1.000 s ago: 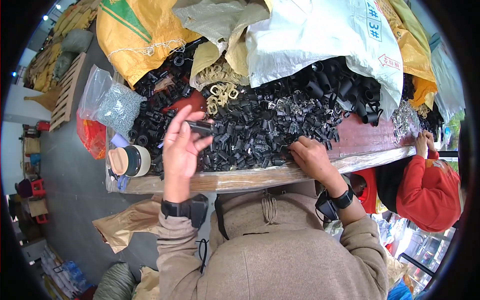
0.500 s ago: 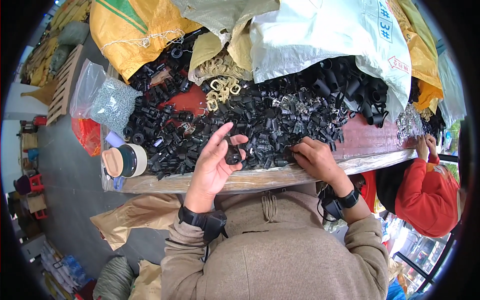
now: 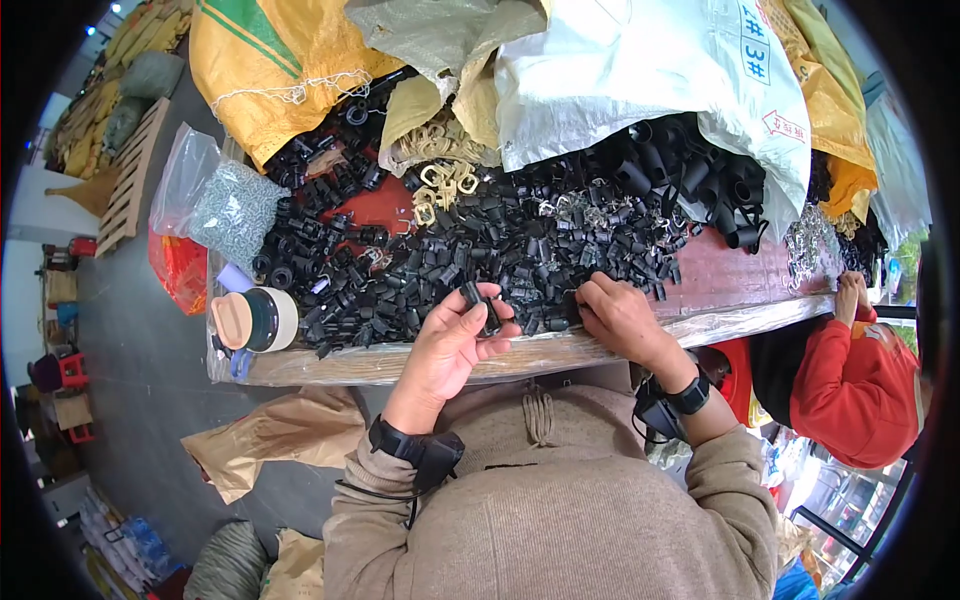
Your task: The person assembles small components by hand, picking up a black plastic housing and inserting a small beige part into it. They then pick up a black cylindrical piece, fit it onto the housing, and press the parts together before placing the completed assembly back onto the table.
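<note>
Between the thumb and fingers of my left hand (image 3: pixel 458 345) is a small black plastic part (image 3: pixel 487 310), held upright just above the table's near edge. My right hand (image 3: pixel 622 318) rests at the near side of a spread of small black plastic pieces (image 3: pixel 420 275), its fingers bent and pinched down among them. Whatever lies between those fingertips is hidden. Larger black cylindrical housings (image 3: pixel 690 165) spill from a white woven sack (image 3: pixel 640 75) behind, and cream-coloured ring-like pieces (image 3: pixel 440 190) lie beside a smaller bag.
A cup with a peach lid (image 3: pixel 235 318) stands at the table's left corner, near a clear bag of small screws (image 3: pixel 235 215). An orange-yellow sack (image 3: pixel 285 60) sits far left. At right, another person in red (image 3: pixel 860 390) works at the same plastic-wrapped table edge (image 3: pixel 760 318).
My left hand has shifted right and closed its fingers more around the black part, bringing it nearer the right hand. My right hand stays almost in place.
</note>
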{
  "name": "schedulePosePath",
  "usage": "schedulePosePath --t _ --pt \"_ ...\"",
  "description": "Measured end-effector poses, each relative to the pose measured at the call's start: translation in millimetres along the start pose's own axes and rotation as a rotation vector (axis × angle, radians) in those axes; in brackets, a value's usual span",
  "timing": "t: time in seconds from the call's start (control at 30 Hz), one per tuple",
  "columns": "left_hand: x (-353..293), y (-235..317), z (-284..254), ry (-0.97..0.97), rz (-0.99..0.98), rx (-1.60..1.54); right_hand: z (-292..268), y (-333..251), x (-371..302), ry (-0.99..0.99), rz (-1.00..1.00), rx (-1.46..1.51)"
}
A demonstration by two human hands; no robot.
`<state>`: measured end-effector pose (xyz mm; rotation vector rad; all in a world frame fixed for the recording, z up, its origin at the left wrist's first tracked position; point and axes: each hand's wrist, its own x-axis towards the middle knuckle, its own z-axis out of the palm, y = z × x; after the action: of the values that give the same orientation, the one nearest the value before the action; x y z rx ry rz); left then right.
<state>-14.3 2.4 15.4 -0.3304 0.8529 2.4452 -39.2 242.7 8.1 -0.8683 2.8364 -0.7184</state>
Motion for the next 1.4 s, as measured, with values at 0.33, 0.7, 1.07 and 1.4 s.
schedulePosePath --t 0.33,0.7,1.07,1.4 --pt "3 -6 -3 -0.038 -0.011 0.025 4 -3 0 0.01 -0.011 -0.12" --pt "17 -18 13 -0.024 0.053 0.415 -5 -7 12 0.018 0.116 0.437" --pt "34 -31 24 0.05 0.508 1.079 5 -18 16 -0.192 0.41 1.434" --pt "41 -32 21 0.106 0.368 0.838 11 -20 20 -0.138 0.519 1.667"
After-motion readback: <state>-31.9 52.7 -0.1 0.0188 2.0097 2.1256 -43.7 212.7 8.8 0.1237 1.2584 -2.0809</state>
